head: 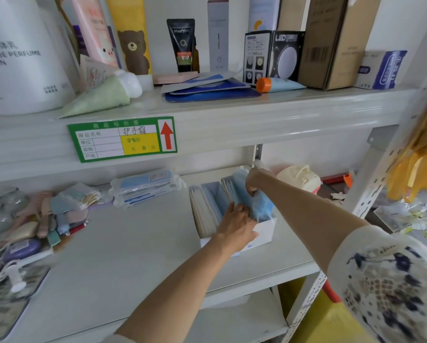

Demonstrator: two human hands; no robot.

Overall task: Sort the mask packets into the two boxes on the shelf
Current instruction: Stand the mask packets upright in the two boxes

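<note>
Two open white boxes stand side by side on the middle shelf. The left box (202,237) holds upright pale packets. The right box (265,231) holds blue mask packets (263,203). My right hand (253,180) grips the top of a bundle of these blue packets, pushed down into the right box. My left hand (236,222) lies over the boxes' front, fingers reaching in between the packets at the base of the blue bundle. A further stack of wrapped mask packets (145,186) lies at the back of the shelf, left of the boxes.
Combs, cotton buds and soaps (44,214) crowd the shelf's left end. A cream plastic jug (299,178) stands behind the boxes on the right. The upper shelf (257,112) carries tubes, cartons and blue sachets. A perforated shelf post (371,194) rises at the right.
</note>
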